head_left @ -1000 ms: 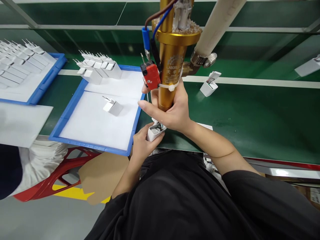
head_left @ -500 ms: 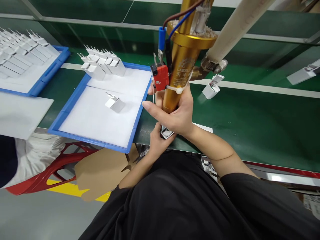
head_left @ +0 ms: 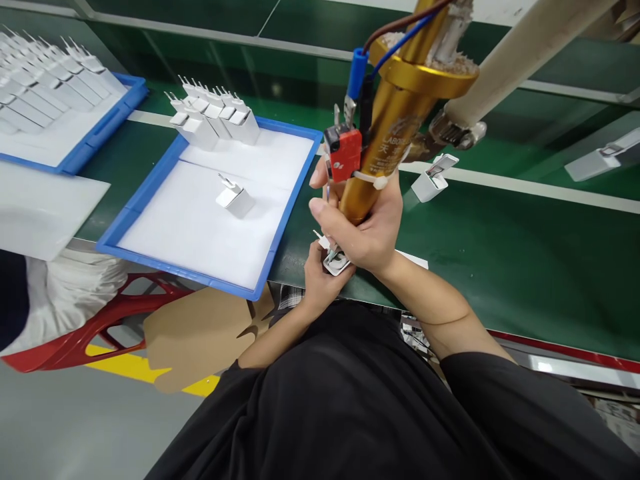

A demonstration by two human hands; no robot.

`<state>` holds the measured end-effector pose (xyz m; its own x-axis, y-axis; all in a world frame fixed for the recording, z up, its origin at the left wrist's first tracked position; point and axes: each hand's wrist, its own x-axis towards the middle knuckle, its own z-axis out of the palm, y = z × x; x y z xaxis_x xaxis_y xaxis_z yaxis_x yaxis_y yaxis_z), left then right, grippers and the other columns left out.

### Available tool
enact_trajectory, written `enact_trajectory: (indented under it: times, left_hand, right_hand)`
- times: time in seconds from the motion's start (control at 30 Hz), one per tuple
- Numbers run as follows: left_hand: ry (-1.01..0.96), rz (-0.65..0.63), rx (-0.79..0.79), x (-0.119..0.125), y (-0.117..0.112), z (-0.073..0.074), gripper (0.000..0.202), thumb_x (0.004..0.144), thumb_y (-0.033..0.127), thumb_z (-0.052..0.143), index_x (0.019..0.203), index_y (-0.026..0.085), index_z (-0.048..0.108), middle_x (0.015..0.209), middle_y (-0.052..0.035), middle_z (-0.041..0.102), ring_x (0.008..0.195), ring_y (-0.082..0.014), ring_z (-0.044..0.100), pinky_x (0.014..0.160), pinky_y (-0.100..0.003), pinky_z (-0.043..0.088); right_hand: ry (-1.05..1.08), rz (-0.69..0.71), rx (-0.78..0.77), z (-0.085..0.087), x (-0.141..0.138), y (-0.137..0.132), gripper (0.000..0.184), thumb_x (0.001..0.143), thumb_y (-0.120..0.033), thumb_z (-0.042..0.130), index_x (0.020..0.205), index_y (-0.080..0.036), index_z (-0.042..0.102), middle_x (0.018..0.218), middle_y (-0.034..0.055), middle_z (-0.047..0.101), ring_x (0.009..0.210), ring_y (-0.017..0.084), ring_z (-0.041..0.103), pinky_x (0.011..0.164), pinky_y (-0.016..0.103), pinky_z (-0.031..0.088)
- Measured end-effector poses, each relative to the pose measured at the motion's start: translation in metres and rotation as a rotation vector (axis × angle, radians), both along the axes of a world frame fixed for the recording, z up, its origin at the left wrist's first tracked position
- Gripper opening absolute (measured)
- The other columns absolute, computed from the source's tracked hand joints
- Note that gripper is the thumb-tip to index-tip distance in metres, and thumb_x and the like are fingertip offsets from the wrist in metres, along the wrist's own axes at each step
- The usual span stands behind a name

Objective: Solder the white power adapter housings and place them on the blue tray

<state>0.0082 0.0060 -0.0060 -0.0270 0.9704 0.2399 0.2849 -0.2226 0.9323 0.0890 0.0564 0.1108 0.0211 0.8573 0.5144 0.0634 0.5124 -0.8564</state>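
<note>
One open white plug case (head_left: 337, 265) sits, mouth upward, inside your curled left fingers (head_left: 313, 259), seemingly steadied beneath the gold tool (head_left: 385, 150) your right fingers (head_left: 331, 217) wrap around. Left of your fingers, a blue tray (head_left: 176, 271) carries one lone plug (head_left: 237, 203) and, at its far end, a standing cluster (head_left: 215, 123); right of them, a second open case (head_left: 429, 187) rests on the desk (head_left: 500, 247).

housings (head_left: 223, 125) in tray (head_left: 287, 213) | tray left of tool (head_left: 393, 127) | one housing (head_left: 429, 187) right

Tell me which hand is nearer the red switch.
Right. The right hand grips the gold tool beside the red switch; the left hand is farther down, holding a white case.
</note>
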Motion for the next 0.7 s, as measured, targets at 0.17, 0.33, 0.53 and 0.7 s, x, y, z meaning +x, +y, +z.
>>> enact_trajectory:
  times: [0.17,0.33,0.53,0.7]
  left_hand:
    - [0.014,0.006,-0.006,0.002,-0.001,-0.002,0.048,0.072,0.048,0.073,0.104,0.02,0.052,0.084,-0.0014,0.063,0.073,-0.0151,0.062,0.067,-0.027,0.051]
    - [0.073,-0.038,0.018,-0.004,0.004,0.007,0.04,0.073,0.044,0.072,0.1,0.018,0.056,0.081,-0.0011,0.065,0.071,-0.0147,0.062,0.066,-0.026,0.05]
    - [0.235,-0.059,-0.095,-0.037,0.013,0.025,0.036,0.076,0.041,0.071,0.102,0.017,0.064,0.087,-0.0025,0.069,0.077,-0.0161,0.063,0.072,-0.026,0.049]
    - [0.162,-0.161,-0.297,-0.059,0.009,0.031,0.04,0.079,0.048,0.068,0.109,0.021,0.066,0.085,0.0002,0.069,0.073,-0.0146,0.063,0.066,-0.024,0.048]
  right_hand:
    - [0.045,0.035,-0.004,-0.003,0.0,0.002,0.027,0.089,-0.046,0.051,0.105,-0.027,0.041,0.081,-0.0019,0.056,0.061,0.009,0.054,0.061,0.031,0.055]
    - [0.007,0.061,-0.011,-0.004,0.004,0.006,0.042,0.084,-0.057,0.056,0.107,-0.026,0.041,0.082,-0.0021,0.057,0.058,0.007,0.053,0.057,0.027,0.053]
    - [0.03,0.008,-0.018,0.002,0.005,0.012,0.041,0.091,-0.059,0.041,0.114,-0.026,0.037,0.084,-0.0019,0.058,0.055,0.005,0.051,0.053,0.023,0.051]
    - [0.0,-0.146,0.039,0.008,0.005,0.022,0.046,0.084,-0.067,0.043,0.108,-0.029,0.033,0.091,-0.0031,0.059,0.051,0.002,0.044,0.051,0.021,0.045]
